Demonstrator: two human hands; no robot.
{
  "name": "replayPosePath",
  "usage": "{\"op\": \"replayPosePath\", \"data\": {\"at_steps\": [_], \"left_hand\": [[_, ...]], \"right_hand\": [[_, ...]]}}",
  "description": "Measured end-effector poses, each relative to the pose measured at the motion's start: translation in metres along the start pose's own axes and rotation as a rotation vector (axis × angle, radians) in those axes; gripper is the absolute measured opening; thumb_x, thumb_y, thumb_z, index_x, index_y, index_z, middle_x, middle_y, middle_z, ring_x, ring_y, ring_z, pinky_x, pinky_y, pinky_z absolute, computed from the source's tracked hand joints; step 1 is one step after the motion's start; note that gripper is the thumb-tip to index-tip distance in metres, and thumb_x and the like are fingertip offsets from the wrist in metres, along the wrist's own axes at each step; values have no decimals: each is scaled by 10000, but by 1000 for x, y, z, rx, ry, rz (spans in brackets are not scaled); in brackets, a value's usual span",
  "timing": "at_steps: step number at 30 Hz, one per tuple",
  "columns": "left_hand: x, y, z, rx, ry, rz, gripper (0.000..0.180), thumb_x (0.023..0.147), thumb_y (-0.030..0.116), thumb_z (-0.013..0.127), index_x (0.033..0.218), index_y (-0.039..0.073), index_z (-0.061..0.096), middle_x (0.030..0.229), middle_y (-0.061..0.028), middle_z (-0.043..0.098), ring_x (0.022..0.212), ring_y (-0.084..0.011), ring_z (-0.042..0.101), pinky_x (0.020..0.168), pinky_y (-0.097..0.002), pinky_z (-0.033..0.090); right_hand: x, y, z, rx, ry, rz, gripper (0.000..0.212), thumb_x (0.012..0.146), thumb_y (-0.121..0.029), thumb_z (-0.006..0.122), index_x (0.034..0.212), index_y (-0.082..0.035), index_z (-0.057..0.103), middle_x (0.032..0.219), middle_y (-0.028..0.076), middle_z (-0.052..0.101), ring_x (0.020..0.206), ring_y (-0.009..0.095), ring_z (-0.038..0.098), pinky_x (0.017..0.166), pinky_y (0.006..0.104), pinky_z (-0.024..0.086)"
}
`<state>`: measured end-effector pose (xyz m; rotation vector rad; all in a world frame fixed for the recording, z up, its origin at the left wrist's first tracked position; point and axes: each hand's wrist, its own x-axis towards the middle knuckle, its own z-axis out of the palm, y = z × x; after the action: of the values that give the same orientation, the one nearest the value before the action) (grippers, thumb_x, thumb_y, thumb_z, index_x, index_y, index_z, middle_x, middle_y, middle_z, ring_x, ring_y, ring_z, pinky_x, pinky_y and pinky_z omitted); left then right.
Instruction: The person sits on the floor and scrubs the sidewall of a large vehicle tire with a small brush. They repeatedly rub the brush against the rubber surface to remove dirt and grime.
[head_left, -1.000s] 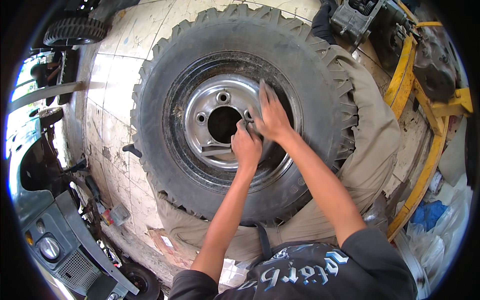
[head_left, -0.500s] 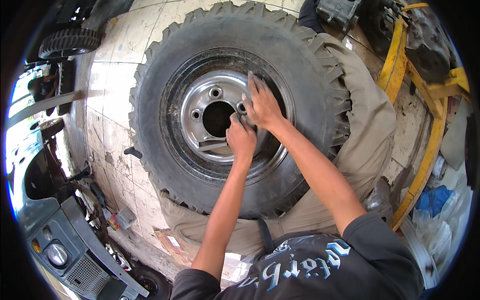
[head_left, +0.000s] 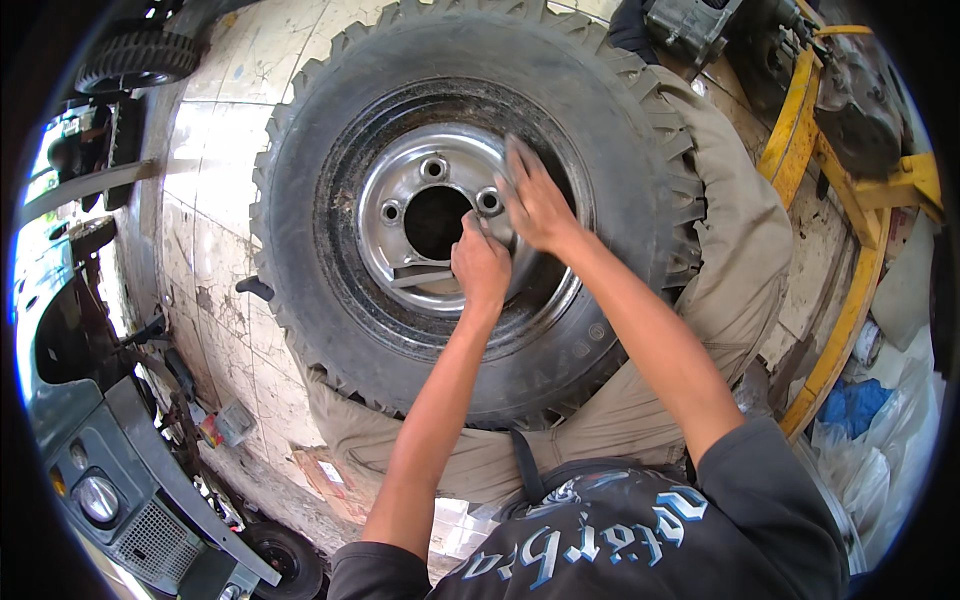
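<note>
Head view: hands (head_left: 510,235) on wheel rim (head_left: 400,190).

Measured against the centre hole (head_left: 436,222) of the silver wheel rim (head_left: 400,200), both hands have shifted over the last second. The left hand (head_left: 481,268), which a second ago sat closed just below the hole's right edge, has crept up and now presses against the rim right beside the hole's lower right. The right hand (head_left: 535,203) has turned: its fingers, earlier spread up and away to the right of the hole, now lie flatter on the rim, reaching toward the bolt hole (head_left: 489,201) just right of the centre hole.
</note>
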<state>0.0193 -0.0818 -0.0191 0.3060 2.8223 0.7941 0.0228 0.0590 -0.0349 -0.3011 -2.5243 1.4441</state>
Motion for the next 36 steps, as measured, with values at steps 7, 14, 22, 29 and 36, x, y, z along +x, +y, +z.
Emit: {"op": "replayPosePath", "data": {"at_steps": [7, 14, 22, 29, 36], "left_hand": [[-4, -4, 0, -3, 34, 35, 305, 992, 100, 498, 1235, -79, 541, 886, -278, 692, 849, -463, 653, 783, -539, 448], [-3, -3, 5, 2, 43, 67, 330, 1013, 142, 484, 1271, -59, 526, 896, -301, 686, 836, -494, 640, 788, -574, 449], [-7, -2, -6, -33, 12, 96, 344, 994, 120, 507, 1285, -63, 521, 1014, -283, 695, 940, -454, 655, 848, -534, 447], [-10, -9, -1, 1, -13, 45, 363, 966, 126, 536, 1272, -70, 524, 992, -288, 695, 912, -461, 648, 822, -526, 446], [-7, -9, 1, 49, 8, 31, 349, 981, 128, 515, 1273, -63, 521, 949, -276, 695, 877, -463, 643, 804, -513, 449]], "right_hand": [[-27, -7, 7, -88, -20, -3, 863, 1015, -440, 488, 1524, 182, 175, 1565, 427, 216, 1472, 543, 240, 1243, 513, 198], [30, -3, -3, -58, -89, -34, 795, 1044, -405, 463, 1540, 152, 188, 1570, 398, 249, 1468, 528, 264, 1239, 498, 222], [-31, -21, 10, -305, 34, -51, 885, 970, -455, 567, 1542, 128, 223, 1551, 439, 231, 1435, 590, 277, 1222, 545, 240], [-4, -14, -4, -201, -81, -51, 926, 998, -537, 515, 1526, 160, 208, 1533, 455, 236, 1406, 598, 310, 1219, 569, 230], [-27, -15, 5, -203, 7, -35, 937, 969, -520, 564, 1510, 174, 242, 1487, 487, 270, 1399, 602, 318, 1195, 564, 281]]}}
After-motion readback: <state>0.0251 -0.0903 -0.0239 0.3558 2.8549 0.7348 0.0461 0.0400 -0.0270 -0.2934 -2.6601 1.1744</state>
